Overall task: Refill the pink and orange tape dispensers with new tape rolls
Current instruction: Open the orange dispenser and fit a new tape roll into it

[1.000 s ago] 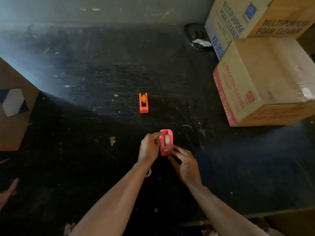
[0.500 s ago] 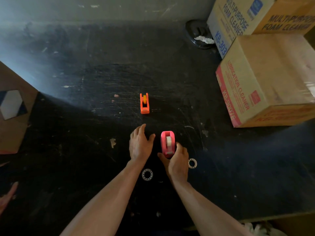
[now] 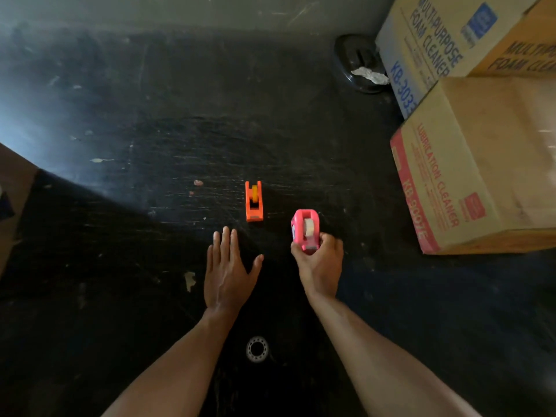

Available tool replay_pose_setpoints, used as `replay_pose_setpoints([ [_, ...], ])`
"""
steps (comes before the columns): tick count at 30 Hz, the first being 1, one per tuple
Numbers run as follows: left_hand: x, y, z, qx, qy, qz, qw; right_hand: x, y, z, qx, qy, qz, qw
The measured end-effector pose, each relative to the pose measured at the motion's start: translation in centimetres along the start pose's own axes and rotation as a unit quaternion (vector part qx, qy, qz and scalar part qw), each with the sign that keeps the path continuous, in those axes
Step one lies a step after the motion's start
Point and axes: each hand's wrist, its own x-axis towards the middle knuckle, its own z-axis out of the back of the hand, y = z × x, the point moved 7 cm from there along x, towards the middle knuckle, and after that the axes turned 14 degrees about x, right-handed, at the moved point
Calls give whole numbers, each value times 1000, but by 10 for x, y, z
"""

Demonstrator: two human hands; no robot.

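My right hand (image 3: 320, 263) grips the near end of the pink tape dispenser (image 3: 304, 228), which carries a pale tape roll in its cradle. To its left the orange tape dispenser (image 3: 254, 201) stands alone on the black table (image 3: 150, 266), an orange-yellow hub in its slot. My left hand (image 3: 227, 273) lies flat with fingers spread, just short of the orange dispenser and not touching it. A clear tape roll (image 3: 257, 349) lies flat between my forearms.
Two stacked-up cardboard boxes (image 3: 469, 164) fill the right side, the nearer one close to the pink dispenser. A dark round dish (image 3: 359, 64) with crumpled white paper sits at the back by the wall. Brown cardboard (image 3: 12, 188) juts in from the left edge.
My right hand has carried the pink dispenser away from me and to the right. My left hand let go of it and now reaches flat toward the orange dispenser. The second tape roll is out of sight.
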Motion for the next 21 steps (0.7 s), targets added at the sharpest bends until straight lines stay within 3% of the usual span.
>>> replay_pose_setpoints([
  [9, 2, 1, -4, 0, 6, 10, 1000, 58, 23, -29, -29, 1, 20, 999],
  [21, 1, 0, 5, -41, 15, 13, 999, 35, 21, -9, 17, 34, -9, 999],
])
